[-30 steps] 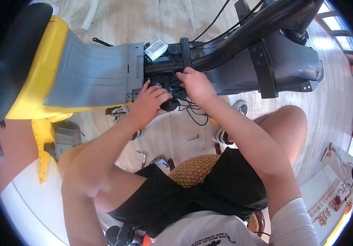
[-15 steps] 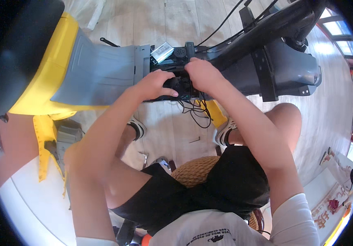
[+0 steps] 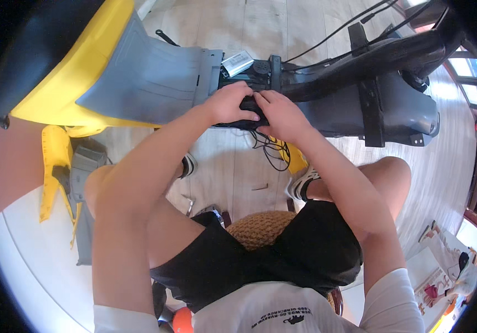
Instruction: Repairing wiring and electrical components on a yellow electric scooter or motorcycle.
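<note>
A long grey and yellow ride-on vehicle body (image 3: 161, 77) lies across in front of me, with a black tubular frame (image 3: 355, 75) along its right part. In the open middle section sits a rounded black part (image 3: 248, 104). My left hand (image 3: 227, 105) grips it from the left, thumb and fingers apart around it. My right hand (image 3: 284, 117) closes on its right side, fingertips over the top, near my left fingers. Just beyond my hands is a silver box-shaped module (image 3: 237, 63), next to a round black speaker-like piece (image 3: 261, 67). Thin black wires (image 3: 272, 150) dangle below my right hand.
A small L-shaped hex key (image 3: 260, 187) lies on the floor between my feet. Behind the body a black-handled tool (image 3: 167, 38) sticks out. Yellow plastic parts (image 3: 54, 166) stand at the left, and black cables (image 3: 338, 33) run off at the far right.
My right hand has come down from the upright black bracket onto the rounded black part beside my left hand. The view has shifted, so the vehicle body appears farther right.
</note>
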`<action>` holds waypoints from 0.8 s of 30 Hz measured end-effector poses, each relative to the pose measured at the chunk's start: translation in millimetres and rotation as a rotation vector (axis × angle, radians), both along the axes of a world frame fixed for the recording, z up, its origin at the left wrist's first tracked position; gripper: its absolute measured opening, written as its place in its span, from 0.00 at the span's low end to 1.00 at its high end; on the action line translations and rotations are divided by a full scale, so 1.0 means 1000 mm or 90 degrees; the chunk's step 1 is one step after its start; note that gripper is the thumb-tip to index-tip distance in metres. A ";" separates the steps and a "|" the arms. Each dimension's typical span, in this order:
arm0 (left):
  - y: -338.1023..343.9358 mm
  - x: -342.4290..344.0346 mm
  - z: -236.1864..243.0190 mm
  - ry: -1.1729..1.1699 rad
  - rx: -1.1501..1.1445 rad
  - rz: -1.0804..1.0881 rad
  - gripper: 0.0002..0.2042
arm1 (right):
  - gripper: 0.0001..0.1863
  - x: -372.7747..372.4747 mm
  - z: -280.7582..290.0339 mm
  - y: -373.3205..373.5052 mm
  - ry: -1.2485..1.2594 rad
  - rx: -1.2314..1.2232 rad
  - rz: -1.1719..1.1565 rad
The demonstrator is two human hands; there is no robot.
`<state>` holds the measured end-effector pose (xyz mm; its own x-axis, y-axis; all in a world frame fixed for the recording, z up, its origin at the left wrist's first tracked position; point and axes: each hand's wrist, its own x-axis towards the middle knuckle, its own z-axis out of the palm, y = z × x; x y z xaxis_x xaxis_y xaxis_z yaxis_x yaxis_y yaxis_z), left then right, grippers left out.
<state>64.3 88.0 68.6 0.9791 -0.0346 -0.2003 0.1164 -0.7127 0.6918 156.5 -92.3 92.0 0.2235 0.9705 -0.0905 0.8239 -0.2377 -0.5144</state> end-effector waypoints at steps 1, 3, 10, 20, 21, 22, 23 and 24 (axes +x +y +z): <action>0.004 -0.002 0.000 0.001 0.004 0.005 0.30 | 0.34 -0.003 0.000 0.001 0.001 -0.016 -0.022; 0.007 -0.006 0.003 -0.195 0.075 -0.020 0.31 | 0.34 0.000 -0.007 -0.001 -0.047 -0.007 -0.021; 0.014 -0.015 0.006 0.089 0.219 -0.137 0.28 | 0.33 -0.001 -0.007 0.006 -0.149 -0.066 0.004; 0.036 -0.022 0.018 -0.022 0.266 -0.193 0.20 | 0.32 0.007 -0.017 0.006 -0.137 -0.061 -0.004; 0.041 -0.024 0.021 -0.022 0.262 -0.155 0.20 | 0.32 0.007 -0.018 0.006 -0.135 -0.063 -0.004; 0.042 -0.025 0.023 -0.023 0.257 -0.117 0.19 | 0.32 0.007 -0.018 0.007 -0.152 -0.077 0.000; 0.043 -0.027 0.020 -0.020 0.257 -0.116 0.19 | 0.32 0.006 -0.018 0.010 -0.168 -0.089 0.007; 0.042 -0.027 0.017 0.002 0.290 -0.124 0.18 | 0.32 0.007 -0.017 0.012 -0.166 -0.089 0.009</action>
<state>37.0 129.8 85.6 0.9625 -0.1247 -0.2408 -0.0468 -0.9511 0.3054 163.3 -80.5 75.2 0.2437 0.9556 -0.1655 0.9275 -0.2795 -0.2481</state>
